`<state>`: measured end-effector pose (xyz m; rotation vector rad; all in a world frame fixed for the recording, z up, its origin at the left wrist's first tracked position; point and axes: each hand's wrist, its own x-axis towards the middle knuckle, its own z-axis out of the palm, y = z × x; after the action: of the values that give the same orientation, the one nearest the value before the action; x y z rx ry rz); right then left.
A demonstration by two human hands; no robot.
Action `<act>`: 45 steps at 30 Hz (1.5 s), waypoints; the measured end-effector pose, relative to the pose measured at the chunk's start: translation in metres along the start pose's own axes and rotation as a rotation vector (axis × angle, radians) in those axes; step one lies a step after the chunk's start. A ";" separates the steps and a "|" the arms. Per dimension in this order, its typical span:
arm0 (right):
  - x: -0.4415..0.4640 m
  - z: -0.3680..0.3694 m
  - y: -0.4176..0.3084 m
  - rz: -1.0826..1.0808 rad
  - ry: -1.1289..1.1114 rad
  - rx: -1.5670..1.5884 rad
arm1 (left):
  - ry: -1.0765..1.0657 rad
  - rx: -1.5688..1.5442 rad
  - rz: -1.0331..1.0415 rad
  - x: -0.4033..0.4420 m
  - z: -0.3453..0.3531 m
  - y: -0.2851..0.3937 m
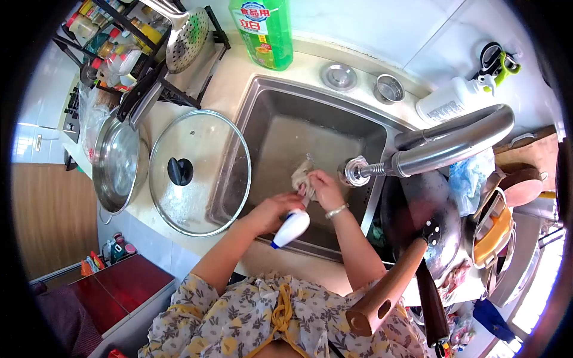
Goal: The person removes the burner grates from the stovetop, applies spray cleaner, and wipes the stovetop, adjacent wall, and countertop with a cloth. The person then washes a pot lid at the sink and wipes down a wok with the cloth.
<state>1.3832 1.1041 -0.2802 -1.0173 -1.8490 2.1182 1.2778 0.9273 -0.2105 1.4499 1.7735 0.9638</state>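
Observation:
Over the sink (pixel 253 119), my left hand (pixel 276 212) is closed around a utensil with a white handle (pixel 292 227) and blue trim. The handle's thick end points toward my body. My right hand (pixel 326 190), with a bracelet at the wrist, grips a wet, beige cloth (pixel 303 175) against the utensil's far end. That far end is mostly hidden by the cloth and my fingers, so its kind cannot be made out. Just right of my right hand hangs the faucet head (pixel 356 172).
A glass lid (pixel 200 206) and a steel pan (pixel 113 164) lie left of the sink. Green detergent (pixel 262 36) stands behind it. To the right is a dark wok (pixel 418 209), its wooden handle (pixel 382 292) jutting toward me. The metal faucet (pixel 459 143) arches over the right edge.

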 end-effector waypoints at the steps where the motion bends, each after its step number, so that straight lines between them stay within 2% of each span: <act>1: -0.005 0.001 -0.016 0.002 -0.002 -0.002 | -0.077 0.000 0.027 0.002 0.003 0.003; 2: -0.009 0.001 -0.025 -0.136 -0.134 -0.219 | -0.283 0.042 -0.125 0.009 -0.003 0.019; 3: -0.013 0.002 -0.035 -0.277 -0.266 -0.434 | -0.305 0.057 -0.099 0.011 0.001 0.020; 4: -0.020 0.008 -0.044 -0.288 -0.172 -0.553 | -0.263 0.079 0.001 0.011 0.004 0.021; 5: -0.015 0.006 -0.036 -0.292 -0.175 -0.552 | -0.221 0.106 0.101 0.011 0.005 0.022; 8: 0.013 -0.002 0.005 -0.103 -0.098 -0.796 | -0.267 0.222 0.174 0.012 0.004 0.027; 11: 0.041 -0.017 0.027 -0.114 -0.138 -0.958 | -0.280 0.115 0.102 0.015 0.007 0.024; 12: 0.042 -0.021 0.025 -0.137 -0.107 -1.047 | -0.276 0.127 -0.006 0.017 -0.001 0.035; 13: 0.043 -0.025 0.022 -0.157 -0.074 -1.136 | -0.247 0.138 -0.016 0.019 -0.012 0.045; 15: 0.090 -0.057 0.134 0.136 -0.087 -0.874 | -0.082 0.057 -0.180 0.018 -0.034 0.067; 16: 0.072 -0.052 0.103 0.044 -0.038 -1.016 | 0.046 0.090 -0.110 0.020 -0.049 0.075; 18: 0.042 -0.031 0.067 -0.056 0.012 -1.184 | 0.280 0.026 -0.154 0.035 -0.078 0.102; 21: 0.010 -0.001 0.042 -0.177 -0.133 -1.454 | 0.495 -0.098 -0.108 0.076 -0.116 0.115; 22: 0.005 -0.001 0.043 -0.197 -0.187 -1.511 | 0.512 -0.002 -0.112 0.090 -0.132 0.122; 23: 0.010 -0.009 0.059 -0.206 -0.176 -1.518 | 0.530 0.095 -0.116 0.102 -0.150 0.136; 24: 0.016 -0.018 0.074 -0.173 -0.146 -1.336 | 0.621 0.055 -0.110 0.115 -0.159 0.143; 25: 0.020 -0.024 0.078 -0.144 -0.118 -1.152 | 0.651 0.171 -0.102 0.129 -0.167 0.136; 27: 0.020 -0.018 0.076 -0.088 0.091 -1.226 | 0.679 0.269 -0.206 0.154 -0.184 0.142; 29: 0.019 -0.014 0.074 -0.099 0.158 -1.244 | 0.742 0.293 -0.179 0.178 -0.196 0.139; 30: 0.019 -0.014 0.069 -0.109 0.166 -1.248 | 0.742 0.283 -0.211 0.188 -0.201 0.142; 33: 0.016 -0.020 0.047 0.140 -0.056 -0.960 | 0.723 0.322 -0.260 0.212 -0.207 0.133; 35: 0.014 -0.022 0.036 0.186 0.040 -0.656 | 0.748 0.329 -0.233 0.224 -0.211 0.127; 38: 0.011 -0.009 0.038 0.272 0.229 -0.895 | 0.777 0.319 -0.229 0.232 -0.213 0.122; 40: 0.020 -0.020 0.081 0.000 -0.183 -1.210 | 0.759 0.292 -0.265 0.236 -0.215 0.114; 41: 0.017 -0.023 0.075 0.003 -0.184 -1.213 | 0.759 0.288 -0.266 0.240 -0.212 0.100; 42: 0.015 -0.026 0.068 0.053 0.060 -1.087 | 0.834 0.267 -0.160 0.241 -0.208 0.089; 43: 0.016 -0.028 0.062 0.080 0.173 -1.024 | 0.911 0.246 -0.056 0.241 -0.205 0.078; 44: 0.018 -0.031 0.058 0.098 0.286 -0.952 | 0.870 0.217 -0.087 0.234 -0.204 0.079; 45: 0.023 -0.035 0.056 0.167 0.031 -1.009 | 0.872 0.225 -0.094 0.226 -0.199 0.082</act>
<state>1.4030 1.1317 -0.3412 -1.3609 -2.9505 1.1072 1.1104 1.1316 -0.0435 1.1151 2.6020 1.5287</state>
